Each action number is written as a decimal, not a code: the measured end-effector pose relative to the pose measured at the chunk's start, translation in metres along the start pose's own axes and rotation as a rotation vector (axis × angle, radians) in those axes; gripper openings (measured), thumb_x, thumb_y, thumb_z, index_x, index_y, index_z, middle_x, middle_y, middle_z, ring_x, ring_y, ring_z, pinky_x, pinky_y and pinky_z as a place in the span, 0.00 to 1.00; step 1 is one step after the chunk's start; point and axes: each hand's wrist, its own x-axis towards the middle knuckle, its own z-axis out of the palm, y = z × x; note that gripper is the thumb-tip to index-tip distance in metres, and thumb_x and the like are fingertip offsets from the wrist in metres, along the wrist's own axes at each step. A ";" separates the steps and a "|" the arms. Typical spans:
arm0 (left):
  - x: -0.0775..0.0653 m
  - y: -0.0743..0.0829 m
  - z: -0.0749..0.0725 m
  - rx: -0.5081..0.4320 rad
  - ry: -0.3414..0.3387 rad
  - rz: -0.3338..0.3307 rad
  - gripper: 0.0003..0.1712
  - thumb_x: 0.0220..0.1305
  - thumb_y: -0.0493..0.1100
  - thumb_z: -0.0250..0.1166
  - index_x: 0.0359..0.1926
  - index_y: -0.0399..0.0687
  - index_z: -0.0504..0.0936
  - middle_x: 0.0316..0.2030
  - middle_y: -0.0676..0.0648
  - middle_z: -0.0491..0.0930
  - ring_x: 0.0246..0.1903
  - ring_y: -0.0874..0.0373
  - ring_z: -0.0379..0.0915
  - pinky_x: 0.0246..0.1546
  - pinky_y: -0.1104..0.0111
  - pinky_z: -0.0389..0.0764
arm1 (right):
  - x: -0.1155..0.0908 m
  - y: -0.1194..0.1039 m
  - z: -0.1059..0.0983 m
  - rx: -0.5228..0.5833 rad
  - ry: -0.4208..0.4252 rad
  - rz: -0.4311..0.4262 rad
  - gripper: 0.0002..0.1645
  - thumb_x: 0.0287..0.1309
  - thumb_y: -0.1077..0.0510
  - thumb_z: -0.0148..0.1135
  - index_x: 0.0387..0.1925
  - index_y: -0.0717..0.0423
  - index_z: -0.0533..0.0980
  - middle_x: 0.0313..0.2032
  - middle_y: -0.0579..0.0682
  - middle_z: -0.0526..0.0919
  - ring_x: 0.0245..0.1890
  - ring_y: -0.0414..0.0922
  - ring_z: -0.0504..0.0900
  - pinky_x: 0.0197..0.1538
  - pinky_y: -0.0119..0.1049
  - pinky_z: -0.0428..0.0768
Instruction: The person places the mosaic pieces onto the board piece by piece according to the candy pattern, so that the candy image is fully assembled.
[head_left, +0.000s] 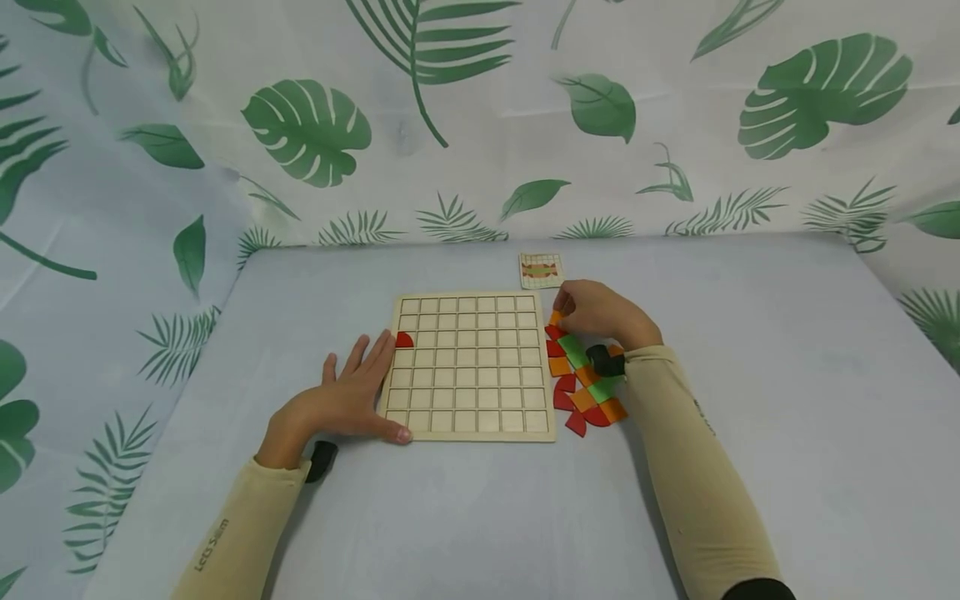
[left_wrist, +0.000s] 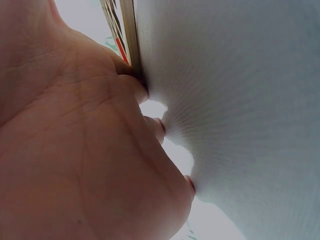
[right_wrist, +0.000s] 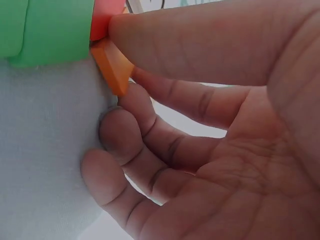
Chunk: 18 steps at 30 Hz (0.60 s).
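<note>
A pale wooden grid board lies on the table, with a red quarter-round tile in a cell at its left edge. My left hand rests against that edge, fingers spread and the thumb at the front left corner; it holds nothing. Beyond the board's right side, my right hand pinches an orange tile between thumb and fingers at the far end of a tile pile. Green tiles, red tiles and other orange tiles lie close together there, partly under the wrist.
A small pattern card with an orange, red and green figure lies behind the board's far right corner. The table is covered in pale cloth. Leaf-printed cloth hangs behind it and along the left side.
</note>
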 end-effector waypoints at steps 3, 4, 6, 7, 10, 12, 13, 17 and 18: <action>0.000 0.001 -0.001 -0.008 0.002 0.001 0.84 0.55 0.67 0.81 0.85 0.41 0.27 0.85 0.41 0.23 0.82 0.39 0.12 0.72 0.32 0.20 | 0.000 0.000 0.000 -0.005 0.006 -0.026 0.14 0.66 0.65 0.62 0.51 0.67 0.75 0.46 0.62 0.79 0.47 0.59 0.76 0.55 0.54 0.79; 0.000 0.001 -0.001 -0.013 0.003 0.004 0.84 0.55 0.67 0.81 0.85 0.41 0.27 0.85 0.40 0.23 0.82 0.39 0.12 0.72 0.32 0.20 | 0.000 0.000 0.000 -0.006 0.008 -0.032 0.13 0.66 0.66 0.62 0.51 0.66 0.74 0.45 0.61 0.79 0.46 0.58 0.76 0.54 0.54 0.79; -0.001 0.002 -0.002 -0.019 0.005 0.008 0.84 0.54 0.67 0.81 0.85 0.40 0.28 0.85 0.40 0.23 0.82 0.38 0.12 0.72 0.32 0.20 | 0.000 0.000 -0.001 -0.003 0.009 -0.041 0.13 0.66 0.66 0.62 0.51 0.66 0.74 0.45 0.62 0.79 0.47 0.59 0.76 0.54 0.54 0.79; -0.002 0.002 -0.001 -0.018 0.008 0.010 0.85 0.54 0.67 0.82 0.85 0.40 0.28 0.85 0.40 0.24 0.82 0.38 0.13 0.72 0.32 0.20 | 0.000 0.000 0.000 0.001 0.009 -0.044 0.13 0.66 0.67 0.61 0.51 0.66 0.74 0.46 0.62 0.79 0.47 0.59 0.76 0.54 0.54 0.79; -0.003 0.002 -0.001 -0.013 0.007 0.009 0.85 0.54 0.67 0.82 0.85 0.40 0.28 0.85 0.39 0.24 0.82 0.38 0.13 0.72 0.32 0.19 | -0.001 0.000 0.000 0.004 0.010 -0.058 0.14 0.66 0.68 0.58 0.52 0.65 0.76 0.49 0.64 0.80 0.49 0.61 0.76 0.56 0.56 0.79; -0.003 0.002 -0.001 -0.010 0.005 0.005 0.85 0.54 0.67 0.81 0.85 0.40 0.28 0.85 0.40 0.24 0.82 0.38 0.13 0.72 0.32 0.20 | -0.002 0.000 0.000 0.003 0.013 -0.076 0.15 0.65 0.68 0.56 0.52 0.65 0.78 0.52 0.66 0.80 0.50 0.62 0.77 0.57 0.57 0.78; -0.003 0.002 -0.001 -0.012 0.005 0.004 0.84 0.55 0.68 0.81 0.85 0.40 0.28 0.85 0.40 0.24 0.82 0.38 0.13 0.72 0.31 0.20 | -0.002 0.000 -0.001 -0.002 0.017 -0.088 0.15 0.64 0.69 0.55 0.51 0.65 0.79 0.52 0.66 0.81 0.50 0.62 0.77 0.57 0.58 0.79; -0.001 0.000 -0.001 -0.020 0.008 0.013 0.85 0.54 0.69 0.80 0.86 0.42 0.27 0.85 0.41 0.23 0.82 0.39 0.12 0.72 0.32 0.20 | -0.004 -0.001 -0.004 -0.014 0.042 -0.117 0.15 0.65 0.69 0.54 0.49 0.64 0.81 0.48 0.64 0.84 0.47 0.60 0.79 0.55 0.57 0.79; -0.001 0.000 -0.001 -0.025 0.009 0.020 0.85 0.54 0.69 0.80 0.86 0.41 0.27 0.85 0.41 0.23 0.82 0.39 0.12 0.71 0.31 0.20 | -0.004 -0.001 -0.005 -0.010 0.052 -0.121 0.14 0.65 0.68 0.55 0.49 0.64 0.81 0.47 0.63 0.84 0.46 0.60 0.80 0.54 0.56 0.80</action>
